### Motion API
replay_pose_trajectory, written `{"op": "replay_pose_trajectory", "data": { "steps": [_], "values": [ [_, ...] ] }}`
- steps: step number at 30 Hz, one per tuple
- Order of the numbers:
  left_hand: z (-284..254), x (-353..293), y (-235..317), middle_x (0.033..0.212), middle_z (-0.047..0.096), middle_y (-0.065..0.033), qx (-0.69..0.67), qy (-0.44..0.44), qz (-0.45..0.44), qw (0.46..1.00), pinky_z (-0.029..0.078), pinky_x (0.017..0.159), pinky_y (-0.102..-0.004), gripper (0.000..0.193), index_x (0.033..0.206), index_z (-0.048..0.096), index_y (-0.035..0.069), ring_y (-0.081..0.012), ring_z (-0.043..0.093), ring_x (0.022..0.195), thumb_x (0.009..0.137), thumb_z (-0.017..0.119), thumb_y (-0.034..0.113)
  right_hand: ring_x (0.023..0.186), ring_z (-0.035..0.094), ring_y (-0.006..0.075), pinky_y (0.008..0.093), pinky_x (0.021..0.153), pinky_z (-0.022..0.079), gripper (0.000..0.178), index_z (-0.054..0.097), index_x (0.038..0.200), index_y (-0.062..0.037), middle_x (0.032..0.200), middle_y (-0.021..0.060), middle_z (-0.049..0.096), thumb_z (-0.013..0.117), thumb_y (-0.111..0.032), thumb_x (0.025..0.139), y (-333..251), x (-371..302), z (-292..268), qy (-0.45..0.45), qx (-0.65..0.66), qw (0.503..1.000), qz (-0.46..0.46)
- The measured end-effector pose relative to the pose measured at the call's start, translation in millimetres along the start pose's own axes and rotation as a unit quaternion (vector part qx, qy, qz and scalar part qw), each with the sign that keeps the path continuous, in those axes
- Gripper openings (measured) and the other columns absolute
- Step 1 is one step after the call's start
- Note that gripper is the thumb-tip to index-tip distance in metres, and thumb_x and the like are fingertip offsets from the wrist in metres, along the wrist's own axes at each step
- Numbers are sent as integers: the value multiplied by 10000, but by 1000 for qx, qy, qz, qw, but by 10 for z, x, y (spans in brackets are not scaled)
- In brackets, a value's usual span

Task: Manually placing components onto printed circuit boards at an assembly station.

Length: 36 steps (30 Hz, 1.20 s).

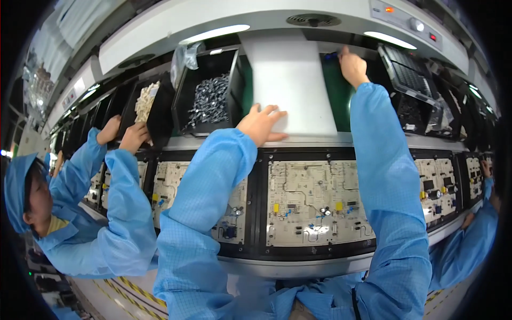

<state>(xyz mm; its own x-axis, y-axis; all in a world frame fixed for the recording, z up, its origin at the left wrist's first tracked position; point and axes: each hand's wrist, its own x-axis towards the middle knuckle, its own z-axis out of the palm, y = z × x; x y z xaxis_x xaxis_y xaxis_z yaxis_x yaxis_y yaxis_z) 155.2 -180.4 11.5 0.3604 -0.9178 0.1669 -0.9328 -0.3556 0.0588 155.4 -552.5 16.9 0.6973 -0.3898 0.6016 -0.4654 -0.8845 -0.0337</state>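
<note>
The right hand point(353, 66) reaches deep into a shaded green bin point(337, 98); its fingertips touch something small and blue, too small to identify. The left hand point(260, 124) covers part of the white panel's point(288, 80) lower edge. The person's left sleeve point(205, 197) hides much of one circuit board point(226, 213). The parts in the black bin point(208, 98) are perhaps capacitors, too blurred to confirm. A co-worker's hand point(110, 129) disappears behind another bin.
</note>
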Motion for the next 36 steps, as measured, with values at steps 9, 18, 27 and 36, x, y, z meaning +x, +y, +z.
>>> {"op": "replay_pose_trajectory", "data": {
  "steps": [9, 18, 27, 36],
  "values": [
    [330, 75, 35, 1197, 510, -181, 49, 94, -112, 988, 467, 871, -434, 474, 1264, 501, 150, -377, 527, 1057, 827, 641, 270, 534, 628, 201, 357, 370, 442, 75, 578, 648, -132, 610, 34, 595, 609, -165, 708, -60, -1674, -1778, -91, -96, 976, -171],
    [-472, -733, 859, 802, 633, -146, 81, -126, -74, 986, 484, 644, -457, 310, 792, 605, 61, -350, 615, 741, 765, 649, 367, 542, 571, 304, 425, 475, 454, 209, 477, 873, -25, 751, 139, 540, 572, -132, 721, 365, -3910, -2713, -189, 125, 971, -81],
    [-483, -1656, 1640, 652, 592, -145, 80, -145, -107, 980, 457, 562, -440, 319, 718, 557, 52, -335, 591, 619, 814, 623, 349, 764, 486, 342, 439, 672, 372, 181, 504, 768, -57, 780, 138, 487, 653, -81, 668, 541, -3858, -2697, -148, 149, 975, -77],
    [-122, -2212, 1915, 930, 514, -119, -6, 70, -214, 974, 438, 728, -359, 385, 1030, 526, 29, -266, 526, 881, 774, 653, 288, 786, 411, 360, 423, 687, 332, 202, 424, 788, -32, 790, 151, 406, 591, 14, 685, 365, -3854, -2776, -124, 137, 978, -100]
  ]
}}
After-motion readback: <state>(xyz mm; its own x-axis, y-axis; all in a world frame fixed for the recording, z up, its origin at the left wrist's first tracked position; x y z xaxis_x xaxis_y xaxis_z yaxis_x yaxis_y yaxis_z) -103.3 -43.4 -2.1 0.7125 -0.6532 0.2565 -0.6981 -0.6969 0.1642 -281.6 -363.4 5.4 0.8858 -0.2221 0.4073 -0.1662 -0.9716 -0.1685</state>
